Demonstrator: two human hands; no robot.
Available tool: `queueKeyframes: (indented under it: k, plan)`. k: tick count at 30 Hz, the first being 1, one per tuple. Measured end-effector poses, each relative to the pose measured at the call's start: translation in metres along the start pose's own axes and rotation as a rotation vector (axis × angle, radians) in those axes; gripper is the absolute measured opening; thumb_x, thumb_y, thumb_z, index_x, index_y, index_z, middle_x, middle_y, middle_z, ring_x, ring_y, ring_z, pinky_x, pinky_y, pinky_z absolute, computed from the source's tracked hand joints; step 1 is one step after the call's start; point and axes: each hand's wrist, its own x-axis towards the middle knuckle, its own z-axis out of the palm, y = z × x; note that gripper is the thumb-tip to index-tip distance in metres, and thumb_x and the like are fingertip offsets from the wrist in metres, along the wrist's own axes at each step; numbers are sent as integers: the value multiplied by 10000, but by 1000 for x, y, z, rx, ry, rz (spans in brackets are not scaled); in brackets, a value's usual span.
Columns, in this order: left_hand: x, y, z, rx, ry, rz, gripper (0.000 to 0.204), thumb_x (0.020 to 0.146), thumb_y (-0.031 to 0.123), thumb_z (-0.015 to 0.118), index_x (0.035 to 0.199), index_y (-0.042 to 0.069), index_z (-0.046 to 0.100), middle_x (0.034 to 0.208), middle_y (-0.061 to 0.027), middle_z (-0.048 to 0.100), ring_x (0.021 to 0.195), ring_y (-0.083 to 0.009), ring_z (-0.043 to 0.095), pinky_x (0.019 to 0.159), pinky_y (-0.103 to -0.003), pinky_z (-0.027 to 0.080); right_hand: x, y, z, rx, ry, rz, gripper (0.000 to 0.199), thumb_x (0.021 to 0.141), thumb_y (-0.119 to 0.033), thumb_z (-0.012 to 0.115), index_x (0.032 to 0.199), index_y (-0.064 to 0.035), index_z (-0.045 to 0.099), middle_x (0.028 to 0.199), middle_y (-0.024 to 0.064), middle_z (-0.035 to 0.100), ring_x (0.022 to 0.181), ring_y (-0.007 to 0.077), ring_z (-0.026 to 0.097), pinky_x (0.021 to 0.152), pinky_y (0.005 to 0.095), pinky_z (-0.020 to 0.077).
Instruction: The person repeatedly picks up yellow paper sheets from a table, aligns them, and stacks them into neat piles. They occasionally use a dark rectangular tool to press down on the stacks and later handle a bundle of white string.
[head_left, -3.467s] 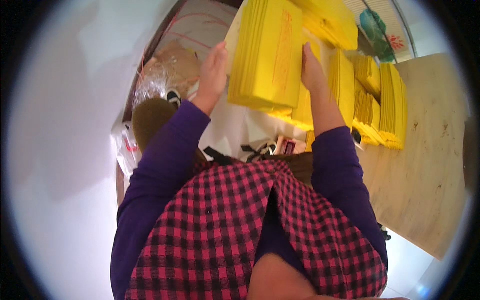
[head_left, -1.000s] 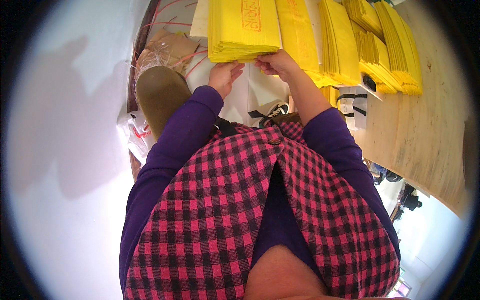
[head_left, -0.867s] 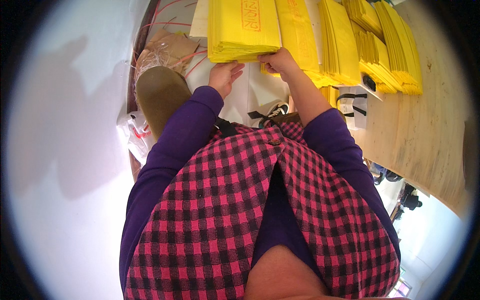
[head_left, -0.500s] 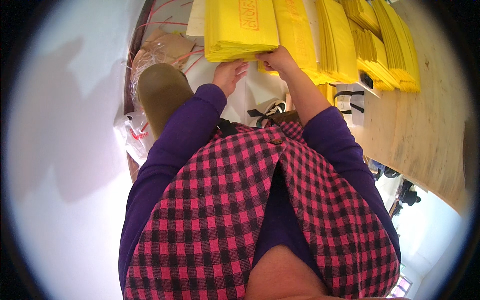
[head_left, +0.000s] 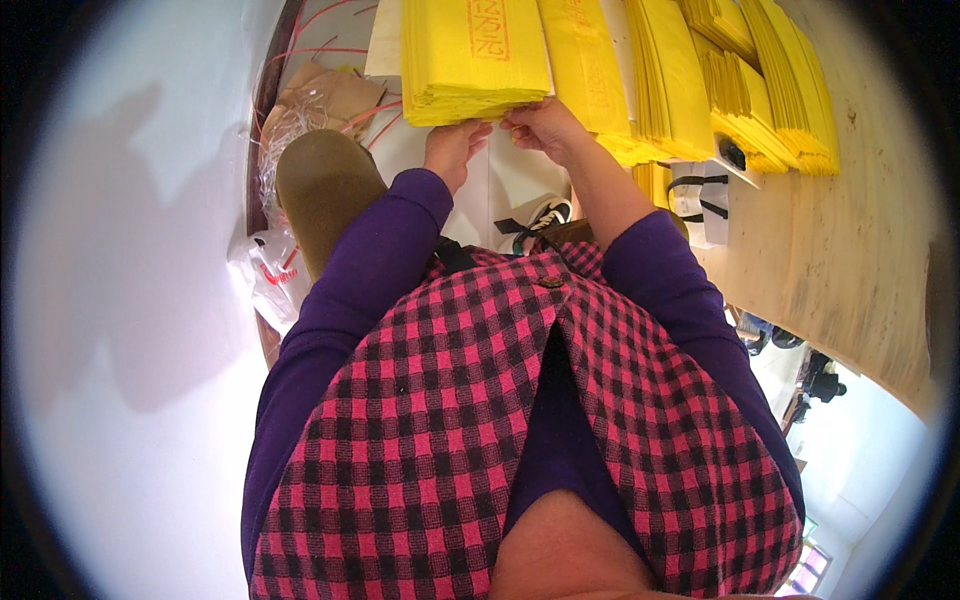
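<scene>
Down the left we have the white wall, then a heap of crumpled clear plastic wrap (head_left: 285,135) and a rounded olive-brown stool seat (head_left: 325,190) tucked beside our left elbow, with a white plastic bag (head_left: 265,285) lying below it. Moving in, our left hand (head_left: 452,150) sits just under the near edge of the thick stack of yellow folded paper sheets (head_left: 470,55), fingers curled loosely up against that edge; we cannot tell whether it truly nips any sheets. Right beside it, our right hand (head_left: 540,125) is bunched at the same near edge, fingertips drawn together as if pinching the bottom corner of the pile. The stack lies directly ahead of both hands, touching them, on the pale wooden tabletop (head_left: 860,250). We judge this pile to be light sheet by sheet but fairly hefty as a block, soft and floppy, and apt to fan or slide, since the layers are loose. Best taken from the near edge with both hands, thumbs on top and fingers beneath, squeezing the layers together. Further right run more rows of yellow paper stacks (head_left: 740,90), and a small white box with black straps (head_left: 705,195) sits near our right forearm.
</scene>
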Motion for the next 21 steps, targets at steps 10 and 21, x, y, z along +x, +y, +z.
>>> queueKeyframes:
  k: [10, 21]
  plan:
    - [3, -1, -2, -31, -40, 8, 202, 930, 120, 530, 1124, 75, 564, 1073, -69, 650, 993, -179, 629, 846, -313, 475, -1, 2, 7, 90, -22, -22, 87, 881, -76, 582, 949, -31, 613, 804, 52, 658, 600, 90, 566, 561, 244, 519]
    - [3, -1, 0, -120, -28, 58, 223, 925, 130, 541, 1126, 33, 546, 1051, -112, 649, 944, -219, 647, 823, -342, 515, 1, 2, 6, 160, -29, 3, 83, 876, -58, 568, 942, -34, 610, 751, 49, 645, 572, 81, 541, 535, 234, 497]
